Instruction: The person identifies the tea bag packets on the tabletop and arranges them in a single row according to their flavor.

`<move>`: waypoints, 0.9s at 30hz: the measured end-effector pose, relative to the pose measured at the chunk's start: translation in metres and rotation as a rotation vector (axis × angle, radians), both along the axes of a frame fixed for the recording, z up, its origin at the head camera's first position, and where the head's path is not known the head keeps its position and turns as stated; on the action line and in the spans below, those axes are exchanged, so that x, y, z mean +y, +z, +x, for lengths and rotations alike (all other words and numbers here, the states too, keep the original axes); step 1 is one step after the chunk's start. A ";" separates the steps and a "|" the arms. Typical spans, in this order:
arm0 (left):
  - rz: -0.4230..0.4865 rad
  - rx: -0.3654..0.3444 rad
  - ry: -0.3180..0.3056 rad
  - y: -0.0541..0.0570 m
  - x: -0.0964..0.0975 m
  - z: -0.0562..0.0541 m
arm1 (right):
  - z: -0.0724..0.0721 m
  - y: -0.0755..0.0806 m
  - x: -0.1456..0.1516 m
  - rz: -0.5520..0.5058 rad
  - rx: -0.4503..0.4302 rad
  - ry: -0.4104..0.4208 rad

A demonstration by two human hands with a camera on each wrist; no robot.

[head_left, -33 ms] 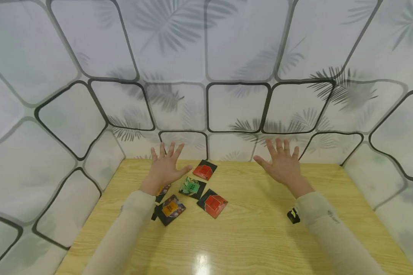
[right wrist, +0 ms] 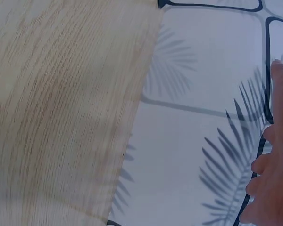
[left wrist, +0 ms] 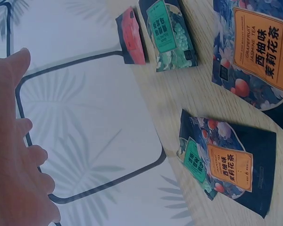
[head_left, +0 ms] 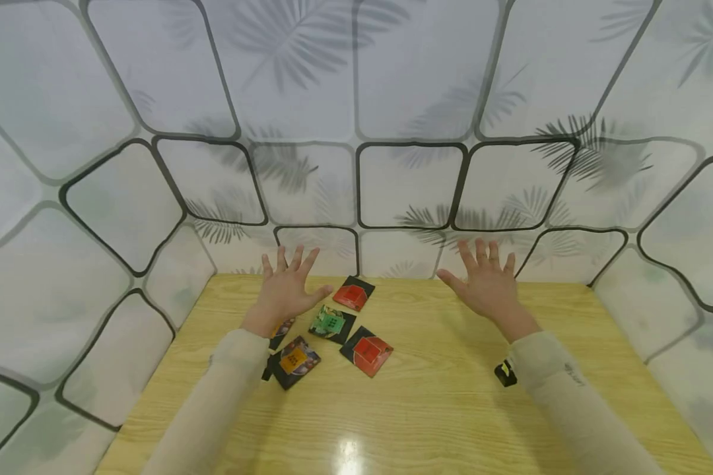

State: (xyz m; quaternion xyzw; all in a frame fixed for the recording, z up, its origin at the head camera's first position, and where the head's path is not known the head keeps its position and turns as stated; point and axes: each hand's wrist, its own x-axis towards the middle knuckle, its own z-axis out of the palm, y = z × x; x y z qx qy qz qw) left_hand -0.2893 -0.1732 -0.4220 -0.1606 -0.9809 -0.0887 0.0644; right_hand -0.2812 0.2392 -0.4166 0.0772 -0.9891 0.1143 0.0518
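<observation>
My left hand (head_left: 285,290) is held above the table's far left part, fingers spread and nothing in it. Below and beside it lie several small tea sachets. One with an orange label (head_left: 295,362) reads "Grapefruit Jasmine Tea" in the left wrist view; another orange-labelled sachet (left wrist: 229,165) there overlaps a green-labelled one (left wrist: 193,160). A green-labelled sachet (head_left: 332,324) lies between a red-labelled sachet (head_left: 354,293) at the back and a second red one (head_left: 367,351) nearer. My right hand (head_left: 487,284), also spread and holding nothing, is raised over the far right part.
The wood-grain table (head_left: 428,409) meets a pale patterned wall (head_left: 410,185) behind, with similar panels at both sides. A small black item with a yellow patch (head_left: 505,373) shows beside the right sleeve (head_left: 552,363). The left sleeve (head_left: 220,396) hides some of the table beside the sachets.
</observation>
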 end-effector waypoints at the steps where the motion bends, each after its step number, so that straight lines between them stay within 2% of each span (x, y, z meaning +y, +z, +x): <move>1: 0.000 -0.001 0.001 0.000 0.000 0.000 | 0.000 0.000 -0.001 -0.003 0.000 0.001; 8: -0.002 -0.003 0.015 0.002 -0.002 0.004 | 0.001 0.001 -0.013 -0.018 0.014 0.024; 15: -0.041 -0.073 0.015 -0.006 -0.006 0.010 | 0.007 -0.007 -0.025 -0.016 0.015 0.063; 19: -0.042 -0.120 -0.011 -0.015 -0.004 0.015 | 0.011 -0.019 -0.034 -0.047 0.015 0.097; 27: -0.052 -0.186 -0.086 -0.042 0.006 0.027 | 0.026 -0.044 -0.060 -0.157 0.020 0.202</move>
